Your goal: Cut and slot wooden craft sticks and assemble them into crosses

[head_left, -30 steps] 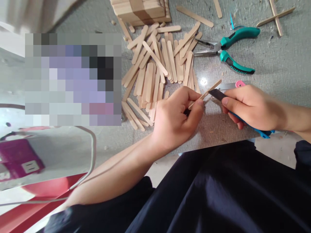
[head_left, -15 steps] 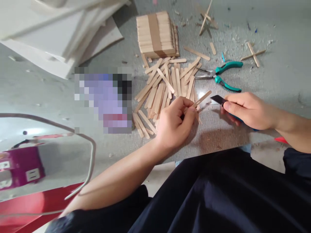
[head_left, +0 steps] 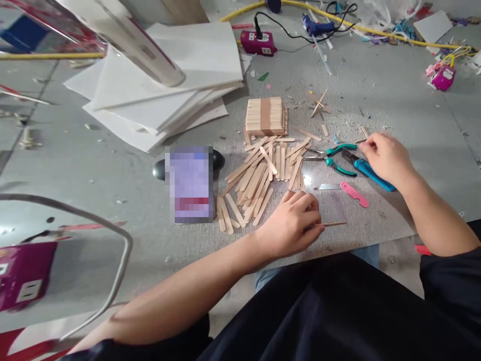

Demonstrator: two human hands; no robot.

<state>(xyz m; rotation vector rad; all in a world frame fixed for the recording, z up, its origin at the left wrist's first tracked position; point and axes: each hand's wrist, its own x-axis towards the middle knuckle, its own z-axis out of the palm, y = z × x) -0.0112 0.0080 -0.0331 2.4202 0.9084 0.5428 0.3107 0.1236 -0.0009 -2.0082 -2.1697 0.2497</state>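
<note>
My left hand (head_left: 291, 223), low near the table's front edge, pinches a craft stick (head_left: 336, 223) that points right. Beyond the pliers, my right hand (head_left: 387, 158) has its fingers closed at a small cross of craft sticks (head_left: 364, 132), partly hidden by the fingertips. Below that hand lies a blue utility knife (head_left: 374, 174), close beside green-handled pliers (head_left: 340, 168) with spread handles. A pink-handled blade (head_left: 355, 194) rests between my two hands. Loose craft sticks (head_left: 255, 183) are heaped beyond my left hand, with a banded bundle of sticks (head_left: 265, 116) behind them.
A second crossed-stick piece (head_left: 319, 104) lies farther back. White boards (head_left: 203, 60) are stacked at the left. A pixelated purple object (head_left: 191, 180) sits left of the heap. Toward the back are a purple power socket (head_left: 258, 43) and a blue glue gun (head_left: 317, 26). A grey cable (head_left: 126, 250) loops at the left.
The utility knife has left my right hand and lies by the pliers; that hand has moved to the crossed sticks. My left hand is lower, its stick turned nearly level. The view has tilted up.
</note>
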